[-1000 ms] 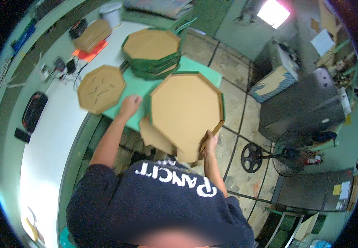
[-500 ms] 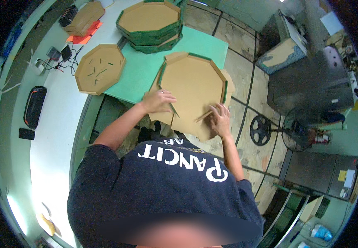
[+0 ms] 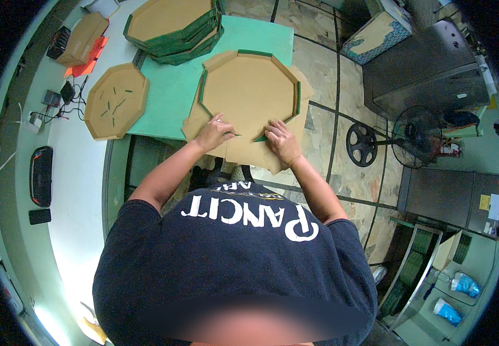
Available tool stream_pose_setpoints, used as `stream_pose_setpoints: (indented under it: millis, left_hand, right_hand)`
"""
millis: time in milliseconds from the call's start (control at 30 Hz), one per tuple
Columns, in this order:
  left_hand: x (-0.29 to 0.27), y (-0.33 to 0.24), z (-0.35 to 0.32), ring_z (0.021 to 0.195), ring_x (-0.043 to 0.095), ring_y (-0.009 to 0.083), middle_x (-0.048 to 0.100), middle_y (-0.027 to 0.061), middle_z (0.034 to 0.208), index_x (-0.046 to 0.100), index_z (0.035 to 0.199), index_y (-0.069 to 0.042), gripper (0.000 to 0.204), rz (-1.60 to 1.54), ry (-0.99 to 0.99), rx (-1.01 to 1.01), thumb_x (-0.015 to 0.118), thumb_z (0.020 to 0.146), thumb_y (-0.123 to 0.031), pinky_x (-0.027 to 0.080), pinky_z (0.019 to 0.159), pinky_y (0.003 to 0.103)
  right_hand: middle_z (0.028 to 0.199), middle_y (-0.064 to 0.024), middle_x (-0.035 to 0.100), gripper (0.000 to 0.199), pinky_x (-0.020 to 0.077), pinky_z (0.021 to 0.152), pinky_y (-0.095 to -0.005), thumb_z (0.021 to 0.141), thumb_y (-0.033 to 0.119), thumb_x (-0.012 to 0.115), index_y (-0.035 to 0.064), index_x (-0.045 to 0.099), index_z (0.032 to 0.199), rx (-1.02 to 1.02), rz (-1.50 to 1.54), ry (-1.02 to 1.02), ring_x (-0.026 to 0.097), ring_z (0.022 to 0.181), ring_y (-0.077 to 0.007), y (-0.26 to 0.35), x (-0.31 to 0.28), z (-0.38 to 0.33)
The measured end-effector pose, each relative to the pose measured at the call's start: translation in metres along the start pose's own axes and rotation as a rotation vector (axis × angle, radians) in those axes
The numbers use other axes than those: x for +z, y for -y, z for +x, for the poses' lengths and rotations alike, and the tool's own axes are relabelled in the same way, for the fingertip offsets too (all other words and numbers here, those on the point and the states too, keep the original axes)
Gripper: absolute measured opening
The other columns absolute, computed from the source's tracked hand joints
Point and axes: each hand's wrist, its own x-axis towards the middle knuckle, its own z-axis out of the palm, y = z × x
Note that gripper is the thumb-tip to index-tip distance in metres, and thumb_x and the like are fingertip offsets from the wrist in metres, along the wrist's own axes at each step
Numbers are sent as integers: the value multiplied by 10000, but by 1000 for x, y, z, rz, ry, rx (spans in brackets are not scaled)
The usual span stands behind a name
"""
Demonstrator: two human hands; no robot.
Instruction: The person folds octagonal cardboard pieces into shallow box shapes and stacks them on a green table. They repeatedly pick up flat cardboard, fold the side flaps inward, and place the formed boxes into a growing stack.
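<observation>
An eight-sided cardboard tray (image 3: 249,86) lies in front of me, with its far and side walls folded up and green on the outside. Its near part is a flat brown flap (image 3: 248,152) that reaches toward my body. At the tray's near left corner my left hand (image 3: 214,135) is closed in a pinch on a cardboard edge. My right hand (image 3: 281,140) pinches the near right wall, where a small green corner pokes out by the fingertips. The two hands face each other, a short gap apart. Fingers partly hide the folds they grip.
A stack of green-sided trays (image 3: 174,23) stands at the far left of the green table (image 3: 255,36). Left of it, another tray (image 3: 117,98) holds several small green strips. Cables, a black speaker (image 3: 40,176) and a phone lie further left. A fan (image 3: 417,135) is at the right.
My right hand has moved in toward the left one and closed on the near right wall. The left hand has slid nearer along the tray's edge. The whole view has shifted.
</observation>
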Motion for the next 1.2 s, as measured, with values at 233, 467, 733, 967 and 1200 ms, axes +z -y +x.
stream_pose_setpoints:
  millis: [233, 467, 733, 967, 1200]
  left_hand:
    - [3, 8, -17, 1278, 500, 310, 656, 101, 1168, 660, 1087, -83, 422, 72, -101, 275, 745, 781, -361, 276, 1131, 544]
    - [-18, -2, -33, 1359, 388, 344, 503, 122, 1384, 491, 1317, -30, 771, 43, 32, 291, 763, 743, -466, 192, 1141, 591]
    - [4, 4, -16, 1090, 599, 261, 664, 108, 1017, 592, 1101, -43, 324, 36, -65, 26, 624, 894, -290, 272, 1090, 571]
    - [6, -13, -5, 964, 615, 262, 648, 97, 912, 672, 1010, -130, 223, -33, -251, -62, 679, 851, -286, 306, 1072, 525]
    - [8, -16, -6, 1094, 553, 235, 633, 45, 955, 705, 974, -150, 250, 182, -176, 11, 750, 761, -273, 303, 1067, 524]
  right_hand:
    - [1520, -256, 260, 981, 166, 1177, -480, 775, 623, 610, -103, 358, 1384, 0, -75, 328, 221, 1434, -376, 18, -12, -22]
    - [1511, -286, 253, 1002, 153, 1184, -479, 761, 621, 603, -137, 359, 1368, -42, -53, 291, 224, 1427, -397, 13, -14, -17]
    - [918, -150, 641, 178, 369, 1038, -475, 944, 189, 533, 22, 550, 884, 160, 35, 75, 599, 934, -331, 7, -8, 14]
    - [907, -89, 623, 133, 417, 839, -410, 907, 229, 601, 120, 627, 980, 375, 220, 38, 599, 914, -295, 11, 6, 34]
    - [994, -86, 609, 276, 424, 835, -409, 835, 263, 661, 127, 665, 1076, 57, 62, 110, 560, 999, -262, 9, -1, 21]
